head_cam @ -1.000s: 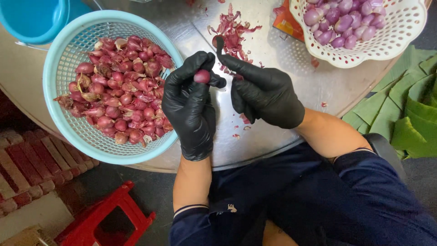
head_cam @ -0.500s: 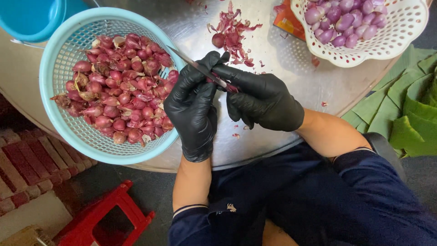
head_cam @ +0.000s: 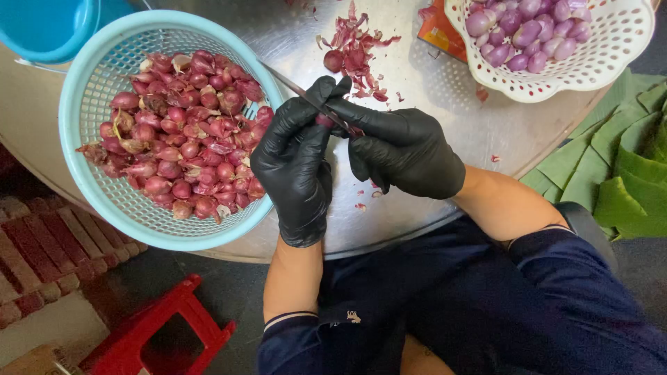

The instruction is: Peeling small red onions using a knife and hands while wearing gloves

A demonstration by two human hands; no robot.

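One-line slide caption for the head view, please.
Black-gloved left hand holds a shallot while the right hand works a knife beside a blue basket.

Food-prep kitchen, shallot baskets [head_cam: 104,173], steel table [head_cam: 431,173]

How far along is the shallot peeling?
Done: a modest batch of peeled shallots in the white basket, with skins piled on the metal table. In hand: the left hand holds one shallot while the right hand works the knife. Left: the blue basket of unpeeled shallots, clearly more.
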